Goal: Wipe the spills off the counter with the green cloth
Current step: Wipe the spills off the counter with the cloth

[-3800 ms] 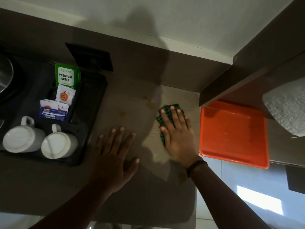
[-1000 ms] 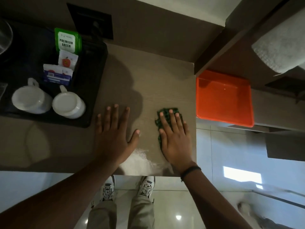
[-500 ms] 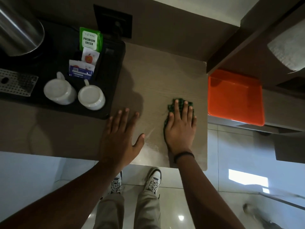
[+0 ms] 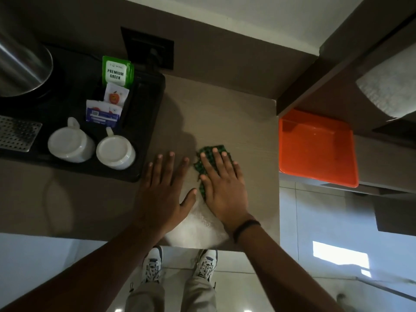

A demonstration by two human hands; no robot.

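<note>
At frame centre the right hand point(image 4: 221, 185) lies flat, fingers spread, pressing the one green cloth point(image 4: 203, 163) onto the counter point(image 4: 227, 113); cloth shows past its fingertips and thumb. The left hand point(image 4: 163, 192) rests splayed, holding nothing. Two white cups point(image 4: 71, 144) sit centre-left

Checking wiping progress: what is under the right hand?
The green cloth, pressed flat on the counter by the right hand. Its checked edge shows past the fingers; anything beneath the cloth is covered.

Cloth point(image 4: 203, 164) under right hand point(image 4: 221, 185), left hand point(image 4: 163, 192) just beside, tray point(image 4: 144, 131) left
</note>
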